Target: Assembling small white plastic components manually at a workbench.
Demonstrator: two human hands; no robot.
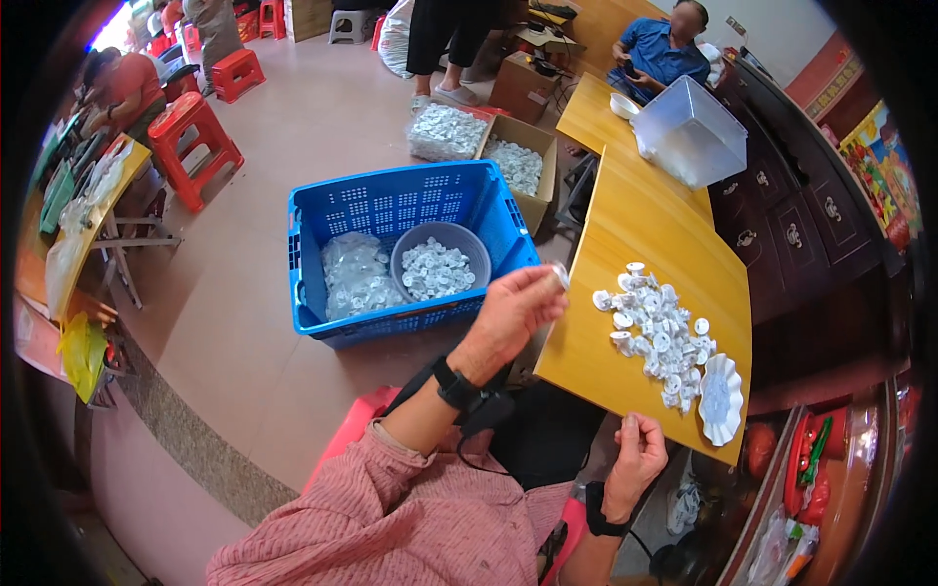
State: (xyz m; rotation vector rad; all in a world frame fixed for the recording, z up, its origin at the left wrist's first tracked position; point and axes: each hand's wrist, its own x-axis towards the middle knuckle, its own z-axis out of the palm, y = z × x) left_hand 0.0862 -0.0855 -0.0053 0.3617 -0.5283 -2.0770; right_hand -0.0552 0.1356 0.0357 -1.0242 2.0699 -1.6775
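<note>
My left hand (516,311) is raised beside the table's left edge, thumb and fingertips pinching a small white plastic part (560,274). Low at the near edge of the wooden table (596,376), my right hand (637,455) has its thumb and fingers pressed together; whatever may be between them is too small to make out. On the table lies a loose pile of white plastic parts (662,327), round-headed like small knobs. A white scalloped dish (721,422) at the pile's near right holds a heap of tiny pale bits.
Left of the table, a blue crate (322,210) holds a grey tub (442,230) and a clear bag (357,273), both with white parts. Behind it stands a cardboard box (540,200). A clear bin (694,127) and a seated person (660,63) are at the far end.
</note>
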